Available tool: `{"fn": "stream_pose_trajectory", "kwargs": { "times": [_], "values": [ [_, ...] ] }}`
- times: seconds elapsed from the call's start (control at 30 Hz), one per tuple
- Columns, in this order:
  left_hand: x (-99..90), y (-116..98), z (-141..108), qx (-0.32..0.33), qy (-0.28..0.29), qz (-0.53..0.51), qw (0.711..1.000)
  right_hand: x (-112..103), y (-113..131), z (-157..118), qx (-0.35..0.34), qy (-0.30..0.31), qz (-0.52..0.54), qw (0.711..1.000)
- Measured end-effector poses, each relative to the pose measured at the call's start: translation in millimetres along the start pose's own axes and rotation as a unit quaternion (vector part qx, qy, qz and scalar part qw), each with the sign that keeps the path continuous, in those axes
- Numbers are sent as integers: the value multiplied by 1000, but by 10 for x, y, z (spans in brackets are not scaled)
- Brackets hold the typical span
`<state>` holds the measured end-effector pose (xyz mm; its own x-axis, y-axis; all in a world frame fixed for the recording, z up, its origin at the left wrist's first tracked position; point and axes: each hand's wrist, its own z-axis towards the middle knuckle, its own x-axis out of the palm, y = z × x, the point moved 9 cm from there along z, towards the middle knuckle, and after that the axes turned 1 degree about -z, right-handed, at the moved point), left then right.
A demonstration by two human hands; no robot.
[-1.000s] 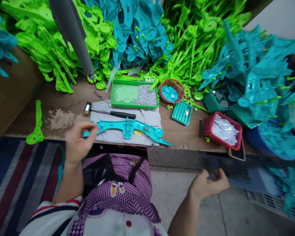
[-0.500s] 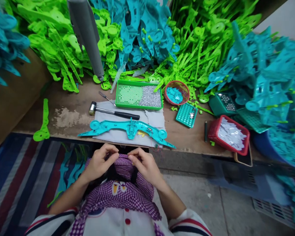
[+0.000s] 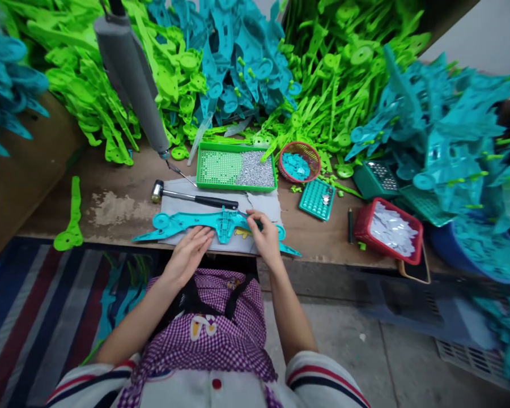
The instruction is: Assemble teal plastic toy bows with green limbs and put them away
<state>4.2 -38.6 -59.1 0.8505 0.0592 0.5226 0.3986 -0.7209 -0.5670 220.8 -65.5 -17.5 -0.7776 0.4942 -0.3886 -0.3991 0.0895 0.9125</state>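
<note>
Teal plastic bow frame (image 3: 182, 220) lies under the flat left hand (image 3: 190, 253) and pinching right hand (image 3: 264, 233).

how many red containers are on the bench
2. A round red mesh basket of teal bits sits behind, right of the green tray; a rectangular red bin of white pieces sits near the front edge, far right. Others may hide under the plastic piles.

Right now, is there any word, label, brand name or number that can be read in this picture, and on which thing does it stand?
No readable text, number or brand appears anywhere.
Checked apron: a cartoon picture only, no clear letters.
Teal plastic part under the left hand and right hand: a yellow mark shows beneath it on the grey cloth, too blurred to read.
Hammer, green tray, red box: no markings visible.
</note>
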Motion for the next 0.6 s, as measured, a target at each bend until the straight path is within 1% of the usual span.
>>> {"fn": "stream_pose_trajectory", "kwargs": {
  "times": [0.03, 0.1, 0.17, 0.23, 0.3, 0.37, 0.4, 0.47, 0.53, 0.6],
  "values": [
    [35, 1, 13, -2, -4, -20, 1000, 14, -45, -4, 2, 7, 3, 1000],
    [95, 10, 40, 2, -15, -49, 999, 12, -54, -34, -4, 15, 7, 1000],
    [135, 29, 60, 12, -31, -58, 998, -17, 6, -68, -11, 21, 10, 1000],
    [164, 35, 63, 30, -42, -44, 998, -88, 135, -103, -31, 19, 5, 999],
    [213, 14, 50, 53, -26, -19, 998, -228, 303, -157, -55, -6, -16, 998],
    [276, -16, 29, 65, 12, 8, 998, -351, 461, -229, -71, -16, -56, 996],
    [303, -25, 18, 64, 33, 19, 997, -371, 521, -263, -76, -1, -82, 994],
    [334, -24, 5, 50, 69, 36, 996, -320, 591, -324, -86, 65, -133, 985],
    [345, -8, 5, 31, 94, 47, 994, -230, 598, -363, -98, 128, -175, 971],
    [348, 1, 12, 23, 108, 54, 992, -162, 574, -362, -104, 160, -203, 961]
  ]
}}
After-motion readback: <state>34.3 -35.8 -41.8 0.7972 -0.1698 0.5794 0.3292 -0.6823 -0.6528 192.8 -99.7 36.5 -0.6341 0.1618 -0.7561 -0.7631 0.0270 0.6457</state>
